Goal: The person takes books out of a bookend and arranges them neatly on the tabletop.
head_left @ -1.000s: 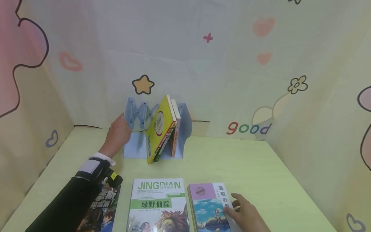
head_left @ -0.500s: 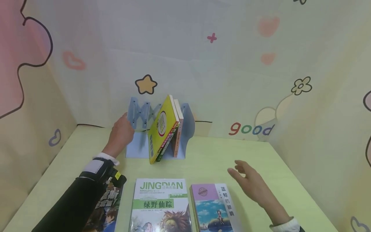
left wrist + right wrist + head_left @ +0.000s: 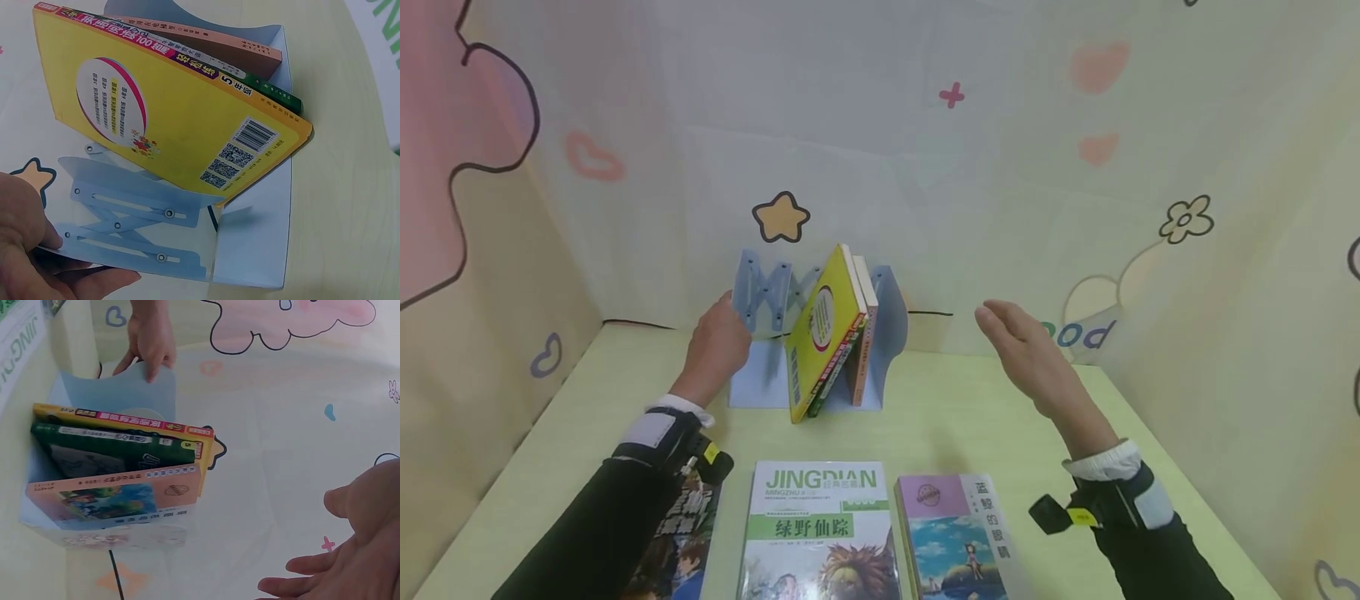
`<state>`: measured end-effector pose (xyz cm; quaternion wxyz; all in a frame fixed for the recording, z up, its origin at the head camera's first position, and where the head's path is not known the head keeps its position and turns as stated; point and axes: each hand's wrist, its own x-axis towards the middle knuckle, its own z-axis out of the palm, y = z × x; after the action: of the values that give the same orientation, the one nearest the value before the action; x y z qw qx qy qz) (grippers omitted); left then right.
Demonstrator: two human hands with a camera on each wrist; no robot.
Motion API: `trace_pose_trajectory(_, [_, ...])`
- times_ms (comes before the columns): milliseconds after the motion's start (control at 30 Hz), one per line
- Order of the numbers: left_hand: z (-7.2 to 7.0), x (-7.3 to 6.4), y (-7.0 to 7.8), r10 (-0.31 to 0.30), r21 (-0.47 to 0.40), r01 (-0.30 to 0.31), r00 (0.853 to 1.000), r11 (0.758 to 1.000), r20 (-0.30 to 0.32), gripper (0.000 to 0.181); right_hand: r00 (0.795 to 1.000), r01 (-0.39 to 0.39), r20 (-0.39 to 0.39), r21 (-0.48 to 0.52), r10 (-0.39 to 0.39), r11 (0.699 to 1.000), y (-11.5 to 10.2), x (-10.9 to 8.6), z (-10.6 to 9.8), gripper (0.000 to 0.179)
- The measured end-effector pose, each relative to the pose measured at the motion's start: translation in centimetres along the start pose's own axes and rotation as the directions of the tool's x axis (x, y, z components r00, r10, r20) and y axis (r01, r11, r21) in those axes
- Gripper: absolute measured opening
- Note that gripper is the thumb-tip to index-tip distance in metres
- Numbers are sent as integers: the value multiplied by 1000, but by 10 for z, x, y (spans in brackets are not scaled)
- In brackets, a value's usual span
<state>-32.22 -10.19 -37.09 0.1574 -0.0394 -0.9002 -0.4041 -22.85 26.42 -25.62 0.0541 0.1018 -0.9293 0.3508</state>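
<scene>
My left hand holds the left end plate of a light blue expandable bookend, thumb on one side and fingers on the other in the left wrist view. Inside the bookend, a yellow book leans rightward. Behind it are a green book and an orange-pink book, which stands closest to the right end plate. My right hand is raised in the air, right of the bookend and apart from it, fingers extended and holding nothing.
Along the table's front lie a white-and-green book, a thinner book with a pink-and-blue cover, and a dark-covered book partly under my left forearm. A patterned cloth wall closes off the back and sides.
My right hand has let go of the pink-and-blue book and risen up and away toward the back. The left hand keeps its hold on the bookend.
</scene>
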Motion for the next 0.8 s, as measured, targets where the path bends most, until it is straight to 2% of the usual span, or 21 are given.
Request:
trace_pose_trajectory(233, [0, 1, 0, -24, -7, 24, 1000, 1000, -1, 41, 999, 23, -29, 97, -20, 995, -26, 51, 13, 68])
trace_pose_trajectory(500, [2, 1, 2, -57, -16, 57, 998, 998, -21, 40, 998, 42, -59, 195, -31, 980, -38, 99, 48, 62])
trace_pose_trajectory(800, [3, 1, 2, -67, -3, 67, 998, 998, -14, 43, 994, -69, -61, 255, 87, 965, -39, 134, 89, 59])
